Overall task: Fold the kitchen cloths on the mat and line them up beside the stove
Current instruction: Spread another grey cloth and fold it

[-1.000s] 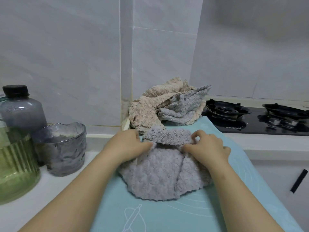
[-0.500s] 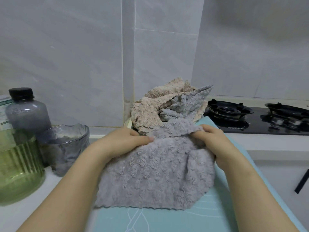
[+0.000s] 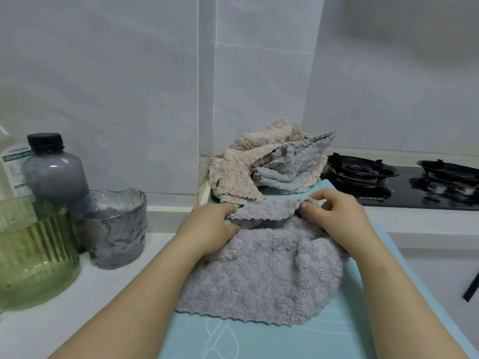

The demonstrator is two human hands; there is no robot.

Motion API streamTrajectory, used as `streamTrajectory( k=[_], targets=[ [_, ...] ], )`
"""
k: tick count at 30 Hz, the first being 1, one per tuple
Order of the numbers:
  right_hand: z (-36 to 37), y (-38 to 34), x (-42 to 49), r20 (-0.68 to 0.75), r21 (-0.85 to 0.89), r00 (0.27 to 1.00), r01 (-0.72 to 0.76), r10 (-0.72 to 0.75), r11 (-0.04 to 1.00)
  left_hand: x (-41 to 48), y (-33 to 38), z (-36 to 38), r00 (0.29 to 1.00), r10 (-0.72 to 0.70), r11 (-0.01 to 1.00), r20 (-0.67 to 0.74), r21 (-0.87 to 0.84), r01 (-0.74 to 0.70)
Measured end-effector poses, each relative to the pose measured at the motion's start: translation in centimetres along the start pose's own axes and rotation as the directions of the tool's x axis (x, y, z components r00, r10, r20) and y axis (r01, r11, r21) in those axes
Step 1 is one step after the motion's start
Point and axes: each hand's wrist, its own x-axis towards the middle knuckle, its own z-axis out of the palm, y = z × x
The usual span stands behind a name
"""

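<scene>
- The left hand (image 3: 207,226) and the right hand (image 3: 337,218) each pinch the far edge of the grey cloth (image 3: 259,275).
- Compared with half a second ago, the cloth lies lower, down on the mat (image 3: 337,332).

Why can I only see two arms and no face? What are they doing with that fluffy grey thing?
The picture comes from a camera worn on the person's head, looking down, so you see only their arms. No machine, just two bare hands. The left hand and the right hand each pinch the far edge of a fluffy grey cloth lying on a light blue mat. Behind it sits a crumpled pile: a beige fluffy cloth and a blue-grey fluffy cloth. A black gas stove is on the right. On the left stand a green ribbed glass jar, a grey glass cup and a grey plastic bottle with a black cap.
</scene>
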Motion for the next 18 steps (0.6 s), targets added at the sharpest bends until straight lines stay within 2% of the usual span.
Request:
streamTrajectory(
  k=[3, 5, 7, 9, 12, 16, 18],
  targets=[
    [0.3, 0.5, 0.0, 0.182, -0.197, 0.979, -0.061, 0.097, 0.979, -0.3, 0.6, -0.8, 0.986, -0.054, 0.969, -0.16, -0.249, 0.013],
    [0.5, 0.9, 0.3, 0.136, -0.253, 0.984, -0.076, 0.113, 0.965, -0.5, 1.1, -1.4, 0.972, -0.117, 0.909, -0.202, -0.416, 0.023],
    [0.5, 1.3, 0.5, -0.006, -0.248, 0.996, -0.086, 0.087, 0.965, -0.7, 1.3, -2.0, 0.957, -0.161, 0.89, -0.24, -0.455, 0.035],
    [0.1, 1.3, 0.6, -0.146, -0.222, 0.986, -0.115, 0.084, 0.968, -0.8, 1.2, -2.3, 0.924, -0.184, 0.934, -0.336, -0.353, 0.058],
    [-0.5, 0.8, 0.3, -0.309, -0.161, 0.944, -0.169, 0.114, 0.972, -1.2, 1.3, -2.4, 0.834, -0.082, 0.996, -0.545, -0.008, 0.093],
    [-0.7, 0.5, 0.2, -0.386, -0.039, 0.917, -0.124, 0.099, 0.992, -1.3, 2.1, -2.0, 0.844, -0.052, 0.998, -0.533, -0.012, 0.055],
    [-0.7, 0.5, 0.2, -0.389, 0.077, 0.911, -0.113, 0.134, 0.991, -0.9, 2.0, -1.6, 0.863, -0.084, 0.993, -0.497, -0.117, 0.029]
  ],
)
